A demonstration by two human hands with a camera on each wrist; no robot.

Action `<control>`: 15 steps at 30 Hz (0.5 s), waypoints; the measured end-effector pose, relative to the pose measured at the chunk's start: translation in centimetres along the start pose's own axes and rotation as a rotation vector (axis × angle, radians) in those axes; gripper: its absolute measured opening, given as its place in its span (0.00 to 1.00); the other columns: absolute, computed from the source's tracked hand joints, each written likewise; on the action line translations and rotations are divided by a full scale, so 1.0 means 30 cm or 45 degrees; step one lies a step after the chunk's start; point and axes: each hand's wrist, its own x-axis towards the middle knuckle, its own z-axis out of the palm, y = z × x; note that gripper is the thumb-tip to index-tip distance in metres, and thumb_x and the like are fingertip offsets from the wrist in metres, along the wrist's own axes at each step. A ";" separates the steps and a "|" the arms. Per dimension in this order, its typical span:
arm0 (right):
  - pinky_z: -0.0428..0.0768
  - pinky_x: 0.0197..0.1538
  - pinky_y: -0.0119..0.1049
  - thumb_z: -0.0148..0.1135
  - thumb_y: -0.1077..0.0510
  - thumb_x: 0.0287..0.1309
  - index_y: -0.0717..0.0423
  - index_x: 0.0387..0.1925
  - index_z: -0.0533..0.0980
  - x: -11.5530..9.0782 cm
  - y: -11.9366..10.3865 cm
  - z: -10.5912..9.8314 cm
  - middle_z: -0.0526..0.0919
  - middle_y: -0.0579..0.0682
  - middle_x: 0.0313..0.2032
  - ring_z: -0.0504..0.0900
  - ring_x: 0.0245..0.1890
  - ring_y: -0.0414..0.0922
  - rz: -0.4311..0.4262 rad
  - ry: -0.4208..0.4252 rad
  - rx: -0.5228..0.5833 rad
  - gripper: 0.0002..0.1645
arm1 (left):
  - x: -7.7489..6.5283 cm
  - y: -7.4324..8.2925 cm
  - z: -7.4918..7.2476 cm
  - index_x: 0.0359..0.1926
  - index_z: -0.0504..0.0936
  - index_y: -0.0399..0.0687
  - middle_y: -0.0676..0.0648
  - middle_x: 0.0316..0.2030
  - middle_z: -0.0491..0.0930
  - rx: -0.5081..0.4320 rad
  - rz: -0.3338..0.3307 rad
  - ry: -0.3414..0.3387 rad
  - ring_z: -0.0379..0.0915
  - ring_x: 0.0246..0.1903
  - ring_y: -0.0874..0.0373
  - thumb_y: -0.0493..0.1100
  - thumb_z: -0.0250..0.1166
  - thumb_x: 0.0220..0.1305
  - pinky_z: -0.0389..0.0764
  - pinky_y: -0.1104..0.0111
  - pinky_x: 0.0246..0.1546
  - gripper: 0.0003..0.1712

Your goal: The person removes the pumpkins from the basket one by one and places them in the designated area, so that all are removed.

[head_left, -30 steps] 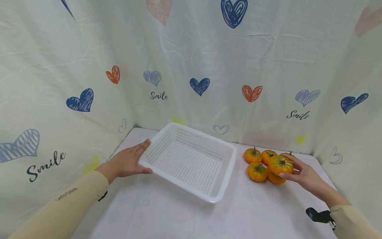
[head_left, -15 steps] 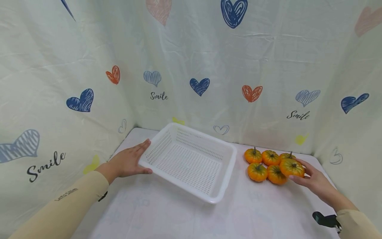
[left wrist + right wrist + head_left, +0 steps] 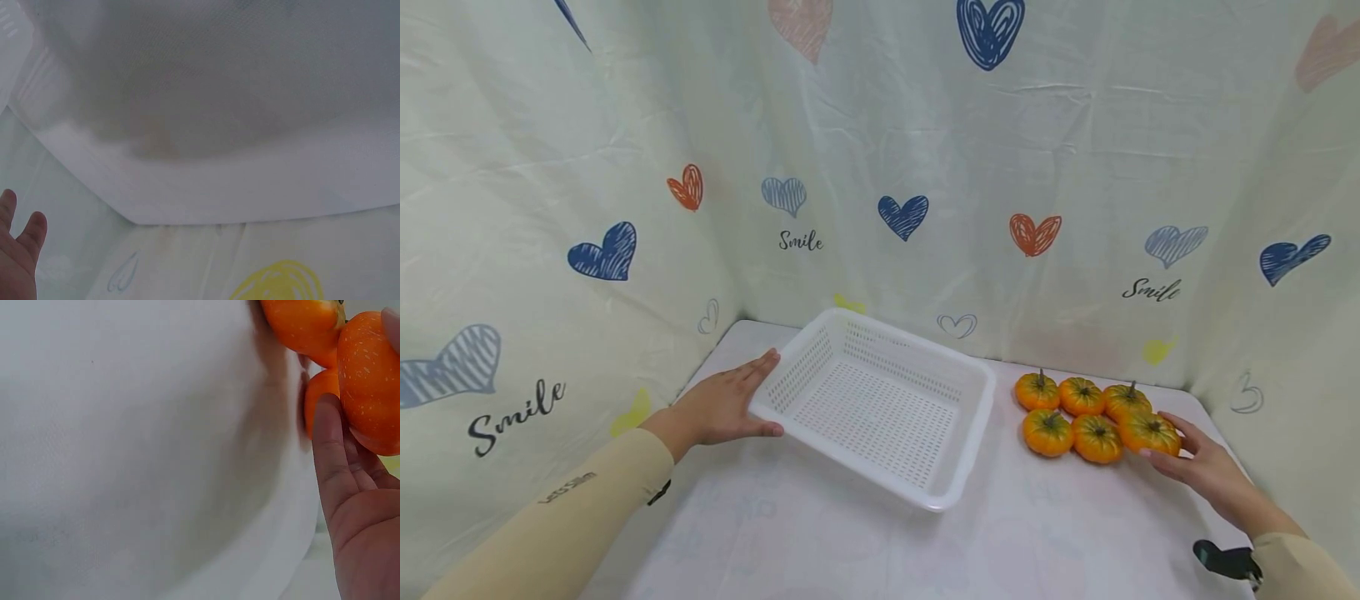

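Note:
My left hand point(image 3: 722, 406) is at the left side of a white perforated plastic basket point(image 3: 880, 483), fingers and thumb extended along its rim. Only part of that hand point(image 3: 19, 250) shows in the left wrist view, its fingers straight, with a corner of the basket point(image 3: 14, 50) above. On the right, my right hand point(image 3: 1202, 462) holds a small orange pumpkin point(image 3: 1150, 432) between thumb and fingers. It sits at the front right end of two short rows, close against a neighbouring pumpkin point(image 3: 1097, 439). The right wrist view shows the held pumpkin point(image 3: 372, 381) beside the hand point(image 3: 359, 506).
More small pumpkins point(image 3: 1081, 395) stand grouped in the back row. A white cloth covers the table point(image 3: 820, 533). Behind and at both sides hangs a pale curtain point(image 3: 955, 150) printed with hearts and the word Smile.
My right hand has carried its pumpkin to the right and down, from over the other pumpkins to the row's front right end. The left hand and basket stay put.

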 end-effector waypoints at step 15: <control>0.83 0.51 0.46 0.65 0.33 0.60 0.64 0.77 0.34 0.027 0.065 0.004 0.42 0.83 0.66 0.66 0.59 0.71 0.128 -0.005 0.048 0.68 | 0.003 -0.001 0.006 0.78 0.47 0.40 0.43 0.78 0.47 -0.004 -0.007 -0.002 0.52 0.72 0.41 0.80 0.59 0.53 0.62 0.46 0.67 0.68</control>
